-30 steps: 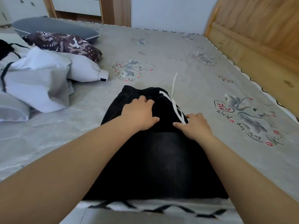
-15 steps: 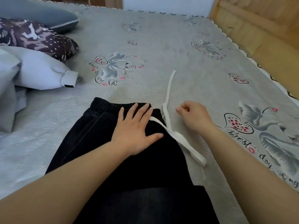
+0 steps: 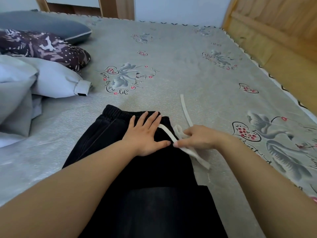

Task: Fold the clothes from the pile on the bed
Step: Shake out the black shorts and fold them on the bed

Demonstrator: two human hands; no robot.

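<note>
Two hands work at the waistband of the black trousers [image 3: 137,169], which lie flat on the grey printed bed sheet [image 3: 188,69]. Your left hand [image 3: 145,134] presses flat on the fabric, fingers straight. Your right hand [image 3: 200,137] pinches the white drawstring [image 3: 186,110] just beside the waistband. Pale grey clothes [image 3: 34,83] are heaped at the left.
</note>
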